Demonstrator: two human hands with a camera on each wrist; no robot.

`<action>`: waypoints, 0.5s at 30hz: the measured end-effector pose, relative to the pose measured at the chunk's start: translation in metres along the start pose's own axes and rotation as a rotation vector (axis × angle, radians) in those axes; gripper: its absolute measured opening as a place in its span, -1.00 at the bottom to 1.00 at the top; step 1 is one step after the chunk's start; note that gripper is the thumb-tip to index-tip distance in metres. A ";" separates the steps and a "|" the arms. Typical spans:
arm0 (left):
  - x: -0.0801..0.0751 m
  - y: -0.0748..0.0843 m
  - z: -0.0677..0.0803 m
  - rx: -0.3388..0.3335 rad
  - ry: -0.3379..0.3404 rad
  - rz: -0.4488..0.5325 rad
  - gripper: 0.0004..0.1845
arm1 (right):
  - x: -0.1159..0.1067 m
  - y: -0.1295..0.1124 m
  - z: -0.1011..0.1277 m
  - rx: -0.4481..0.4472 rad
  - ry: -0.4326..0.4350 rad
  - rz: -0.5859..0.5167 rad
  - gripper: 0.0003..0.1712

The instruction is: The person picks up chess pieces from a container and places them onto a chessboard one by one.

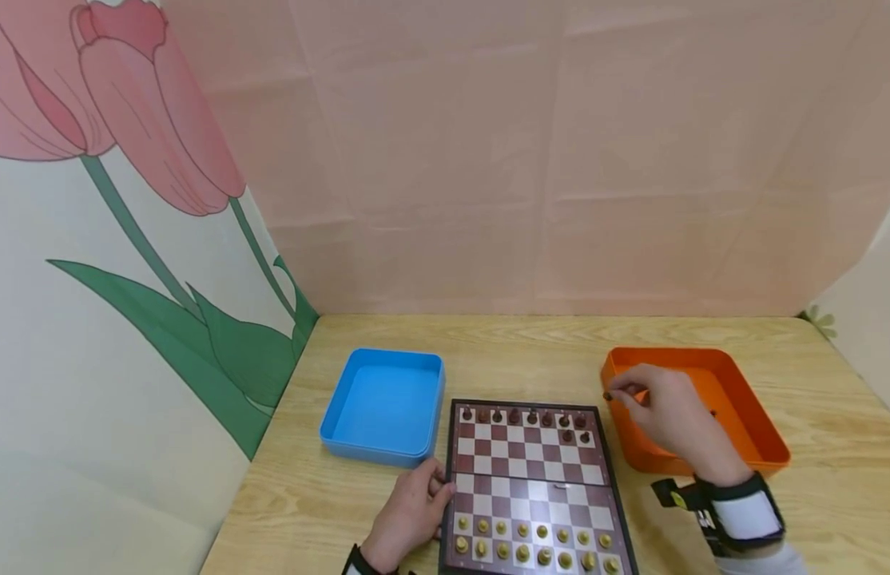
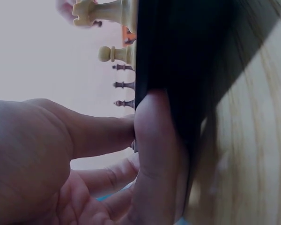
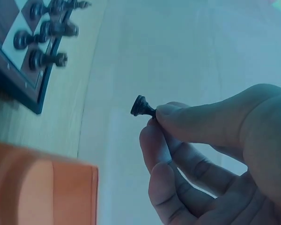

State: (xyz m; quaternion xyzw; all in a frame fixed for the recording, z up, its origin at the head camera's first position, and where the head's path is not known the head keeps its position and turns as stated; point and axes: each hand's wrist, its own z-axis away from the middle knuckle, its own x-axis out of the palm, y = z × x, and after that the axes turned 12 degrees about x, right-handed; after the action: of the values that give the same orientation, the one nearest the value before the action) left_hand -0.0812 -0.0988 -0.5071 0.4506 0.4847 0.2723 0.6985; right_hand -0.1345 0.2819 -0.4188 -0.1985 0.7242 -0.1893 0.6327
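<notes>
An unfolded chessboard point(image 1: 513, 471) lies on the table. My left hand point(image 1: 411, 505) grips its left edge; in the left wrist view the thumb point(image 2: 100, 133) and a bent finger point(image 2: 154, 150) pinch the rim. Over the left wall of the orange tray point(image 1: 764, 455), my right hand point(image 1: 668, 407) pinches a small dark chess piece point(image 3: 141, 107) between thumb and fingertips. The piece's base points outward and its top is hidden by the fingers. Dark pieces point(image 1: 514, 416) fill the far row, with two more in front at the right. Pale pieces point(image 1: 522, 551) stand in two near rows.
A blue tray point(image 1: 383, 407) stands left of the board, close to its far left corner. Inside the orange tray a small dark thing point(image 1: 713, 413) shows beside my right wrist. Behind the wooden table point(image 1: 517, 351) hangs a pink backdrop point(image 1: 560, 160).
</notes>
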 end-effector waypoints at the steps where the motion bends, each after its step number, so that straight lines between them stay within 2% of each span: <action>1: 0.000 0.000 0.000 0.004 0.000 0.002 -0.90 | 0.001 -0.002 0.000 -0.004 -0.007 0.000 -0.86; 9: -0.001 0.001 0.000 -0.013 -0.010 0.012 -0.89 | 0.010 -0.014 0.001 -0.048 -0.011 -0.017 -0.86; 15: 0.000 0.000 0.000 0.013 -0.010 0.013 -0.88 | 0.020 -0.022 0.001 -0.061 -0.042 -0.025 -0.85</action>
State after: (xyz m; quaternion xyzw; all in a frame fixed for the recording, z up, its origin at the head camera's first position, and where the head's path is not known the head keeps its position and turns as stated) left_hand -0.0809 -0.0994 -0.5068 0.4596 0.4801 0.2715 0.6961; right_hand -0.1346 0.2530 -0.4240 -0.2309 0.7135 -0.1708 0.6390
